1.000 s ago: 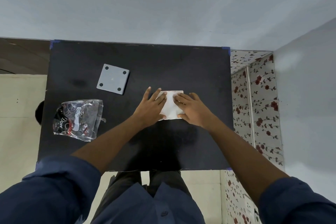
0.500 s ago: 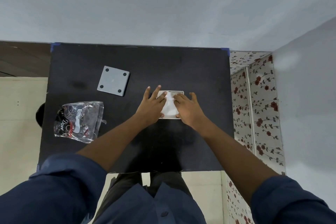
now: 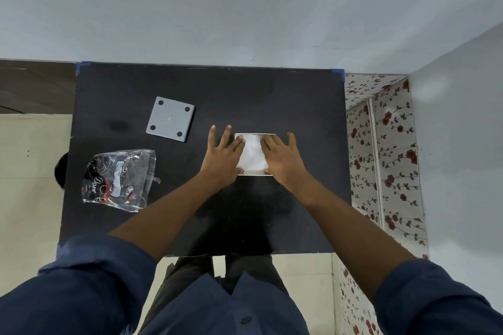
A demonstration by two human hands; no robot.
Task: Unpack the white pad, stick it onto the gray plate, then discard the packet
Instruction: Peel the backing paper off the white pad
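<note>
Two hands, left hand (image 3: 224, 156) and right hand (image 3: 283, 158), lie flat and released, pressing the white pad (image 3: 254, 155) between them onto the tabletop (image 3: 245, 95); neither grip grasps anything. Probably unpacking is just starting. Next, a pinch at the packet's edge. Far left of the grip lies a clear bag (image 3: 119, 179); beyond it, the gray plate (image 3: 170, 119).

Left hand (image 3: 223, 155), right hand (image 3: 283, 156) flat, side by side
</note>
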